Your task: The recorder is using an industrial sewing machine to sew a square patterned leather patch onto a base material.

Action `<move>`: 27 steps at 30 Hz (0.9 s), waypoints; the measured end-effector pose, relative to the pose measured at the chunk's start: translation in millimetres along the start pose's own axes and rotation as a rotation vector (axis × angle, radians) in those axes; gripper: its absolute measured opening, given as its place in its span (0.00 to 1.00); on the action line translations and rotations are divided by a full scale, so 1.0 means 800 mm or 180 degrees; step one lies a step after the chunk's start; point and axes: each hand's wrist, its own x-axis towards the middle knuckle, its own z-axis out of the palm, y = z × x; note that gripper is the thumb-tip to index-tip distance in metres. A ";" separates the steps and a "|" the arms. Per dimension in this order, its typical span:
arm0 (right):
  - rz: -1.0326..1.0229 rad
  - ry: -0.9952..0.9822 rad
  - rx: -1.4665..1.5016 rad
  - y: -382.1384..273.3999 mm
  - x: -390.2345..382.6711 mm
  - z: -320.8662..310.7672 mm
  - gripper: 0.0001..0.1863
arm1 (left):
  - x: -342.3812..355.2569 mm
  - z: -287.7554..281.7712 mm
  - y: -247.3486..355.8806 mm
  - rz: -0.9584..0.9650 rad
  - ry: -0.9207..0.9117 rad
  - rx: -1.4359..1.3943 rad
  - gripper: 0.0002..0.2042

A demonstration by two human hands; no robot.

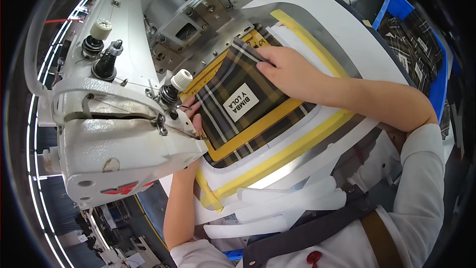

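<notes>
A piece of dark plaid fabric (218, 101) with a white printed label (241, 102) lies over a yellow frame (258, 131) beside the sewing machine head. My right hand (277, 67) pinches its far right edge between thumb and fingers, and that edge is raised. At the left edge of the fabric, my left hand (196, 121) has its visible fingers spread and reaching to the cloth. The machine head hides part of that hand. More plaid cloth (238, 156) shows beneath the frame's near side.
The white sewing machine head (134, 144), with thread tension knobs (100, 30), stands close on the left. A metal machine mechanism (191, 17) is behind the fabric. Yellow tape strips (277, 161) border the work sheet. White strips (292, 201) lie near me. A blue bin (439, 89) holds plaid pieces.
</notes>
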 end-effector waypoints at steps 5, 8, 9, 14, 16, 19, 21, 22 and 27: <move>-0.0479 0.0535 -0.0386 -0.007 -0.010 0.012 0.14 | 0.000 0.005 0.000 0.0138 0.0201 0.0118 0.13; -0.1846 0.0730 -0.1122 -0.012 -0.024 0.021 0.15 | -0.003 0.007 0.000 0.0037 0.0308 -0.0106 0.12; -0.2369 0.0285 -0.1783 -0.013 -0.031 0.021 0.16 | -0.005 0.008 -0.001 -0.0205 0.0345 -0.0781 0.12; -0.3040 -0.1032 -0.2180 -0.018 -0.029 0.081 0.19 | -0.023 -0.002 -0.020 0.0280 0.0379 0.0156 0.15; -0.3069 -0.1085 -0.2158 -0.017 -0.026 0.094 0.19 | -0.034 -0.006 -0.033 -0.0047 0.0239 -0.0007 0.17; -0.3006 -0.1105 -0.2127 -0.014 -0.024 0.099 0.20 | -0.040 -0.003 -0.053 0.0259 -0.0041 0.0133 0.20; -0.2935 -0.1108 -0.2108 -0.013 -0.023 0.100 0.21 | -0.041 0.002 -0.062 0.0036 -0.0137 0.0004 0.20; -0.2855 -0.1123 -0.2109 -0.013 -0.022 0.100 0.21 | -0.041 0.004 -0.064 -0.0042 -0.0170 -0.0039 0.19; -0.2785 -0.1113 -0.2087 -0.012 -0.021 0.099 0.21 | -0.039 0.003 -0.061 0.0284 -0.0156 0.0051 0.17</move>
